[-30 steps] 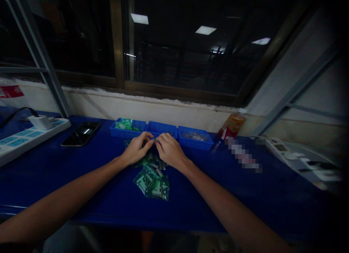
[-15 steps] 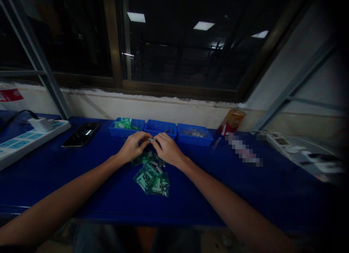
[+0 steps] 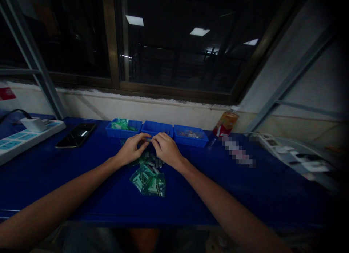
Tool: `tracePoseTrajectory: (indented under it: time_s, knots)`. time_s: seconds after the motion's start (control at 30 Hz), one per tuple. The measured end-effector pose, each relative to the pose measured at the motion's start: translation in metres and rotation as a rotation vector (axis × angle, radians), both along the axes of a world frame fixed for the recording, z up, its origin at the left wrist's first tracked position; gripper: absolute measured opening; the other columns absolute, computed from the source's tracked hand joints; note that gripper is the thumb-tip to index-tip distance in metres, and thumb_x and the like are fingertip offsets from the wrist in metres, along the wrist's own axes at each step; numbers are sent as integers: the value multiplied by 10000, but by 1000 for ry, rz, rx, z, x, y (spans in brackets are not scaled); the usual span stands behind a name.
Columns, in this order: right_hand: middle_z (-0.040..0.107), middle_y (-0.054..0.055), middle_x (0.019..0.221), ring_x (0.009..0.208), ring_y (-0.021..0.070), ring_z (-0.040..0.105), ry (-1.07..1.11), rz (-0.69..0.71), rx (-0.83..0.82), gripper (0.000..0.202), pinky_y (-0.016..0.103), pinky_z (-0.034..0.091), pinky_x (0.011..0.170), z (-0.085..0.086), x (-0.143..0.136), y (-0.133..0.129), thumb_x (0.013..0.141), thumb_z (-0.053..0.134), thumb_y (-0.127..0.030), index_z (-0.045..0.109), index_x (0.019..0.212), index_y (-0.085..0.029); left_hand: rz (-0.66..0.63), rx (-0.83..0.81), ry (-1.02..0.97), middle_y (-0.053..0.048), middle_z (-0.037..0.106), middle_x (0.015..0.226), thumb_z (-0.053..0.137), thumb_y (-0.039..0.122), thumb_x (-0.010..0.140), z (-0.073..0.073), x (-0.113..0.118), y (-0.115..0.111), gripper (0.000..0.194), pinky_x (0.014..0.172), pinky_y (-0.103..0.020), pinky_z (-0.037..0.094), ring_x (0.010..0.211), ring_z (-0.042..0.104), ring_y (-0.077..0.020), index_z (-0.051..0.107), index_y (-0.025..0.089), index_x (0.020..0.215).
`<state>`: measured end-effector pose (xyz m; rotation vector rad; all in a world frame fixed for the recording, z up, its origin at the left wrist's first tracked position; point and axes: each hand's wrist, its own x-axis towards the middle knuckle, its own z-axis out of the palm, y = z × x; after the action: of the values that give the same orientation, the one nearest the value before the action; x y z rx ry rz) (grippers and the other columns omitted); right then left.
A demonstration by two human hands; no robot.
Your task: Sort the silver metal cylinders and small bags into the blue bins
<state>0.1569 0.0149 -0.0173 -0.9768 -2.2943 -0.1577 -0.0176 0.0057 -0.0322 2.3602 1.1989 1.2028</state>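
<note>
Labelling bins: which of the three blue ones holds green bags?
The left bin, the one nearest the phone. Green bags show inside it; none show in the middle bin or the right bin.

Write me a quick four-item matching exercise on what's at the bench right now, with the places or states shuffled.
Things
1. phone
2. blue-socketed power strip
3. bottle
4. small part

Places or states
A. pinched between the fingertips of the left hand and right hand
B. beyond the right end of the row of blue bins, holding something orange-brown
C. lying flat, between the power strip and the bins
D. at the picture's left edge, with a white plug in it

Pairs: 1-C, 2-D, 3-B, 4-A
</note>
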Motion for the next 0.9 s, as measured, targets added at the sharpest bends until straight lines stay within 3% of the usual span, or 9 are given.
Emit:
tracePoseTrajectory:
  time_s: [0.1,0.27,0.5,0.63,0.7,0.83,0.9]
  knots:
    - [600,58,825,828,162,531,17,12,-23,282,300,393,798,1,1,-1,921,317,-289,555,824,-173,21,59,38,-27,637,833,447,276,853,1,0,-2,216,697,-249,431,757,580,-147,569,167,994]
    - [593,59,912,881,175,533,116,29,-42,223,306,410,814,-1,-2,-6,853,467,-317,509,1017,-171,74,65,52,-34,652,824,407,330,875,9,-1,-6,267,666,-251,419,729,586,-153,589,154,961]
    - [572,51,889,862,170,533,153,40,-28,134,310,419,797,3,-3,-10,836,473,-243,541,938,-189,73,42,99,-8,600,637,324,335,904,19,0,-12,360,610,-239,388,611,567,-132,553,151,697]
    - [565,42,903,870,157,530,137,66,-17,151,289,417,796,7,-1,-13,838,483,-258,552,957,-196,62,-15,82,-6,595,613,294,363,915,16,0,-11,406,591,-236,391,584,565,-129,546,152,678]
    - [561,40,881,857,154,528,123,56,-10,151,282,415,778,7,-1,-14,851,470,-292,569,916,-198,68,-11,66,-5,594,621,288,374,916,15,-1,-10,404,591,-236,400,590,565,-130,558,152,715]
    - [540,32,766,777,139,520,133,0,-17,271,268,397,726,7,-3,-11,894,384,-315,567,746,-182,18,78,-11,-6,628,747,432,341,867,14,-1,-10,259,625,-231,438,667,586,-129,544,153,1005]
    - [532,25,721,749,136,512,132,-3,-29,310,265,385,715,6,-3,-9,907,351,-300,543,694,-181,-16,125,-26,-13,637,785,479,293,842,14,-1,-10,240,644,-227,449,708,594,-129,537,157,1030]
